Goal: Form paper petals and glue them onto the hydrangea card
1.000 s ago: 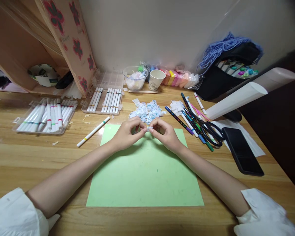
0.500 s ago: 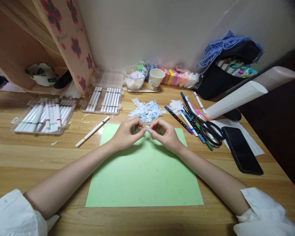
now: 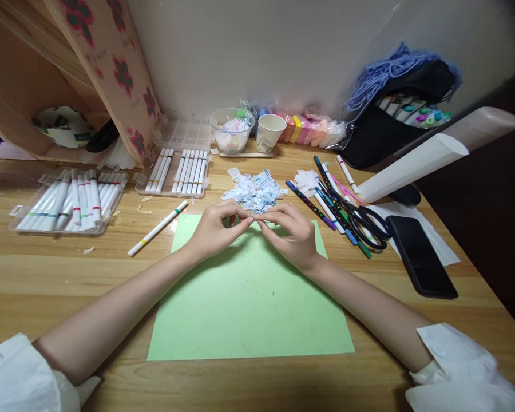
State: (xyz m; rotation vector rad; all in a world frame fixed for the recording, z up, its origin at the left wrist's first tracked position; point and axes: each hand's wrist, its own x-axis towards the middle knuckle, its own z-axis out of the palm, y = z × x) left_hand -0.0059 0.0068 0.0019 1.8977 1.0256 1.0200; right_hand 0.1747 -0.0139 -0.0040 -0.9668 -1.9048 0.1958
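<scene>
My left hand [image 3: 217, 229] and my right hand [image 3: 292, 232] meet fingertip to fingertip above the far edge of a light green paper sheet [image 3: 249, 297]. Both pinch one tiny scrap of paper between thumbs and forefingers; the scrap is almost hidden by the fingers. Just beyond the hands lies a heap of torn white-and-blue paper bits [image 3: 254, 191]. A single white marker [image 3: 157, 228] lies to the left of the sheet.
Two clear trays of white markers [image 3: 64, 200] [image 3: 184, 171] sit at left. A plastic bowl [image 3: 230, 130], paper cup [image 3: 269, 133] and coloured clay blocks [image 3: 309, 130] line the wall. Pens and black scissors [image 3: 367, 226], a black phone [image 3: 420, 254] and a black pouch [image 3: 390, 129] lie right.
My hands stay together on the scrap; the right hand's fingers have flattened and shifted slightly over the pinch. The view has drifted a little, nothing else on the desk moved.
</scene>
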